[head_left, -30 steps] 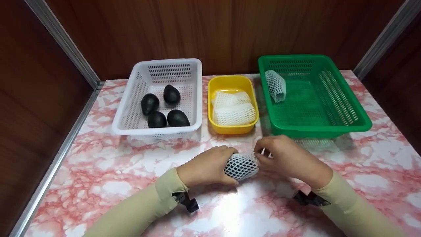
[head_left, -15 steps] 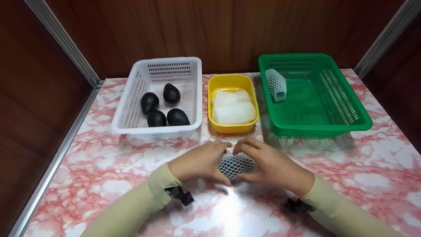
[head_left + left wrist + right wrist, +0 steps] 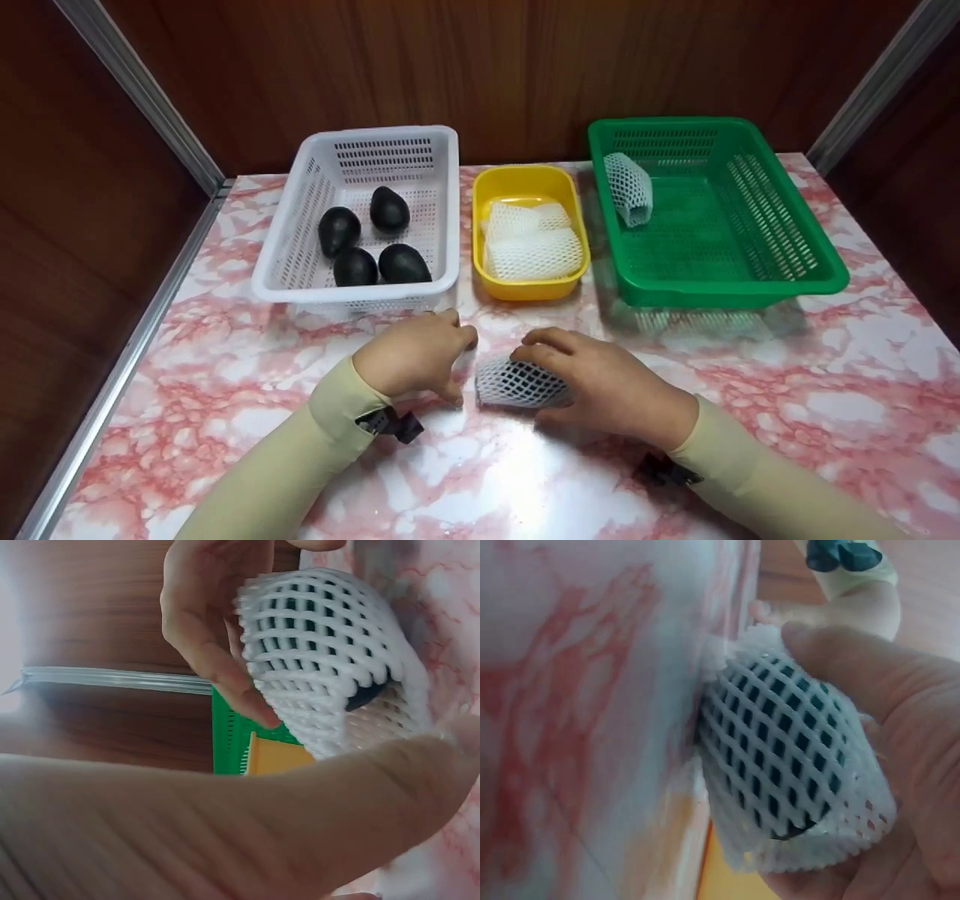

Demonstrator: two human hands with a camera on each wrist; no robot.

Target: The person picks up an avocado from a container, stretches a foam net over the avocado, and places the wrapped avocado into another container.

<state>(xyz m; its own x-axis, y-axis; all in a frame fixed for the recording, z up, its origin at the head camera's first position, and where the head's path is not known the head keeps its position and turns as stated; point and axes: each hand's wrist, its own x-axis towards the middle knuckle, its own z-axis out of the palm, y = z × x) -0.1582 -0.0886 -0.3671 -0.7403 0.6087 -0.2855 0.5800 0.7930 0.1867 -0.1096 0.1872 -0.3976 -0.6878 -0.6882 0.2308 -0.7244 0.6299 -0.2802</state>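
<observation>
A dark avocado in a white foam net sleeve [image 3: 516,386] lies low over the table in front of the yellow tub. My right hand [image 3: 619,386] grips its right end, thumb and fingers on either side. In the right wrist view the dark skin of the avocado [image 3: 780,750] shows through the mesh. Just left of the sleeve, my left hand [image 3: 412,354] stands apart from it, fingers loosely bent around nothing. The left wrist view shows the sleeve's open end [image 3: 375,709], with part of the avocado visible inside.
Several bare avocados [image 3: 390,211] lie in a white basket [image 3: 352,292] at the back left. A yellow tub [image 3: 531,290] holds white foam nets [image 3: 536,253]. The green basket [image 3: 731,288] at the right contains another netted fruit [image 3: 628,187].
My left hand has let go of the sleeved avocado and moved left. My right hand has shifted from the net's end to a grip around it, and the avocado has moved slightly left.
</observation>
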